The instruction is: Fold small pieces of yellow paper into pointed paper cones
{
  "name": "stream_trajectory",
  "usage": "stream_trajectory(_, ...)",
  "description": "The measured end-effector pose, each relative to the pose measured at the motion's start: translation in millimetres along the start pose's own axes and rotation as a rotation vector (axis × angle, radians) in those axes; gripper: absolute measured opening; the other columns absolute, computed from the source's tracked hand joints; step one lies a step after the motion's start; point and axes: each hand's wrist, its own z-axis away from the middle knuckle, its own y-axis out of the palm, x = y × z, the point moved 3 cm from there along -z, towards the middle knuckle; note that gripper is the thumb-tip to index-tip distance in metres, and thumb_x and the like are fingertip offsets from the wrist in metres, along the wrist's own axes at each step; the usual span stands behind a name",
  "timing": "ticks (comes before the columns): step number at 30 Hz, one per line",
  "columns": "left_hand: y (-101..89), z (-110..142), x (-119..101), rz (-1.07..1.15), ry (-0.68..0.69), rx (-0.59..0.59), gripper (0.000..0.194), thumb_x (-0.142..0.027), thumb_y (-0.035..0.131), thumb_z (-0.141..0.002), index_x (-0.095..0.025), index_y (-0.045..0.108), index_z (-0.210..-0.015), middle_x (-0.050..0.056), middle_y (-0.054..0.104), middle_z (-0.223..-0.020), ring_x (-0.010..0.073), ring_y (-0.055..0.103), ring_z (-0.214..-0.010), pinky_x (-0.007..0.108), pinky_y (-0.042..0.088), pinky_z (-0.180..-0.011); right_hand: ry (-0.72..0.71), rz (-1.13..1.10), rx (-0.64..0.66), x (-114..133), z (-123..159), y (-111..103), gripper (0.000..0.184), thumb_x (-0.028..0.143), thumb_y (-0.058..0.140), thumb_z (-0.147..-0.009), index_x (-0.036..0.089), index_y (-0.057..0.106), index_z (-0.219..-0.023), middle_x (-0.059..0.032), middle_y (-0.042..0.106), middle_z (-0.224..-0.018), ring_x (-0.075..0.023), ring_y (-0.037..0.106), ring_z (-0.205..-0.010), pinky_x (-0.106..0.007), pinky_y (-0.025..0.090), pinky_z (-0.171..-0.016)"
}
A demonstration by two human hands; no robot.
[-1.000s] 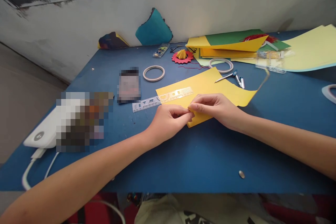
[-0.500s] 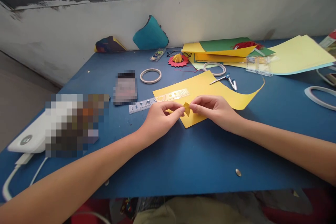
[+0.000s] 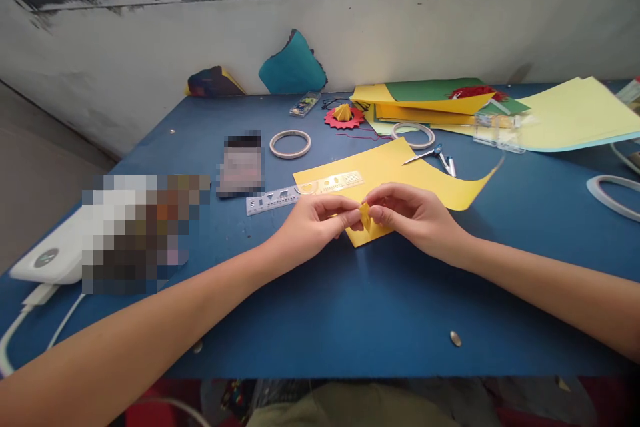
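A small folded yellow paper piece (image 3: 365, 216) is pinched between both hands just above the blue table (image 3: 350, 307). My left hand (image 3: 315, 223) grips its left side with thumb and fingers. My right hand (image 3: 415, 213) pinches its right side. Beneath the hands lies a large yellow paper sheet (image 3: 400, 170) with a curled right edge. A clear ruler (image 3: 305, 190) rests across the sheet's left end.
Two tape rolls (image 3: 290, 143) (image 3: 413, 135), a compass (image 3: 435, 155), a red-and-yellow paper flower (image 3: 343, 116) and stacked coloured sheets (image 3: 450, 100) lie behind. A power bank (image 3: 47, 260) with cable sits left. Another tape ring (image 3: 615, 190) lies at right.
Both hands have drawn closer together and squeezed the small yellow piece narrower between the fingertips. The view shifted slightly.
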Motion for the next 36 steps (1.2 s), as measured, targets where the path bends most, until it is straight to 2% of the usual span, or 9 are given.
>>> stream_trajectory(3,2.4,-0.5,0.4,0.014,-0.005,0.049,0.013,-0.022,0.06,-0.079,-0.015,0.071,-0.077,0.002,0.067,-0.069,0.0075,0.053,-0.058,0.018,0.042,-0.053,-0.086,0.026,0.006,3.2,1.3,0.1,0.016,0.03,0.064,-0.081,0.022,0.065,-0.095,-0.0024,0.065,-0.087,-0.013,0.061,-0.078,-0.026,0.052,-0.068)
stream_trajectory(6,4.6,0.7,1.0,0.01,-0.021,0.069,0.015,-0.022,0.058,-0.08,-0.015,0.071,-0.079,0.001,0.066,-0.068,0.006,0.049,-0.054,0.018,0.042,-0.053,-0.16,0.105,0.031,7.3,2.2,0.3,0.013,0.026,0.06,-0.084,0.024,0.069,-0.092,-0.0035,0.065,-0.09,-0.014,0.062,-0.081,-0.027,0.052,-0.069)
stream_trajectory(10,6.6,3.7,0.5,0.022,-0.089,0.001,0.019,-0.028,0.058,-0.081,-0.013,0.07,-0.078,0.002,0.064,-0.067,0.0051,0.047,-0.047,0.018,0.041,-0.047,-0.243,0.162,-0.008,9.8,3.4,-0.2,0.013,0.023,0.06,-0.083,0.027,0.07,-0.089,-0.0026,0.063,-0.088,-0.0142,0.061,-0.082,-0.028,0.052,-0.07)
stream_trajectory(13,8.3,7.0,-2.3,-0.008,-0.111,-0.063,0.02,-0.027,0.058,-0.081,-0.012,0.068,-0.073,0.002,0.064,-0.065,0.0047,0.047,-0.045,0.018,0.041,-0.046,-0.287,0.196,-0.043,9.5,4.3,0.5,0.013,0.02,0.059,-0.084,0.026,0.069,-0.09,-0.0026,0.063,-0.087,-0.0141,0.06,-0.082,-0.028,0.051,-0.069)
stream_trajectory(19,16.5,13.4,-2.3,0.045,-0.084,0.009,0.021,-0.026,0.053,-0.083,-0.013,0.069,-0.087,0.006,0.066,-0.077,0.0133,0.06,-0.071,0.019,0.047,-0.053,-0.294,0.268,-0.134,10.3,6.9,0.0,0.012,0.021,0.058,-0.085,0.025,0.068,-0.09,-0.0033,0.063,-0.082,-0.0143,0.06,-0.076,-0.027,0.05,-0.062)
stream_trajectory(23,16.4,13.1,1.8,-0.059,-0.056,-0.03,0.021,-0.028,0.056,-0.081,-0.015,0.07,-0.09,0.005,0.068,-0.077,0.0139,0.062,-0.07,0.019,0.046,-0.052,-0.282,0.303,-0.133,12.4,7.4,0.8,0.011,0.023,0.058,-0.084,0.025,0.068,-0.089,-0.0031,0.064,-0.081,-0.014,0.06,-0.073,-0.026,0.051,-0.059)
stream_trajectory(26,14.6,12.4,2.6,-0.12,-0.033,-0.082,0.021,-0.029,0.056,-0.081,-0.015,0.07,-0.089,0.005,0.069,-0.076,0.0134,0.062,-0.067,0.02,0.046,-0.052,-0.209,0.3,-0.119,10.7,5.8,1.5,0.013,0.028,0.059,-0.084,0.024,0.068,-0.092,-0.0044,0.064,-0.083,-0.0148,0.06,-0.073,-0.026,0.05,-0.056)
stream_trajectory(29,14.5,12.9,1.1,-0.178,0.005,-0.08,0.021,-0.03,0.055,-0.082,-0.015,0.07,-0.086,0.004,0.069,-0.074,0.0128,0.06,-0.065,0.02,0.046,-0.053,-0.174,0.253,-0.084,7.8,4.6,2.2,0.013,0.03,0.06,-0.084,0.023,0.068,-0.09,-0.0048,0.064,-0.084,-0.0154,0.061,-0.076,-0.027,0.05,-0.059)
stream_trajectory(36,16.6,13.2,0.7,-0.166,0.023,-0.032,0.021,-0.027,0.054,-0.084,-0.015,0.07,-0.079,0.003,0.069,-0.074,0.0128,0.063,-0.07,0.018,0.048,-0.055,-0.272,0.274,-0.076,8.7,5.8,2.8,0.006,0.024,0.061,-0.083,0.022,0.066,-0.085,-0.0033,0.063,-0.082,-0.0137,0.06,-0.075,-0.026,0.05,-0.059)
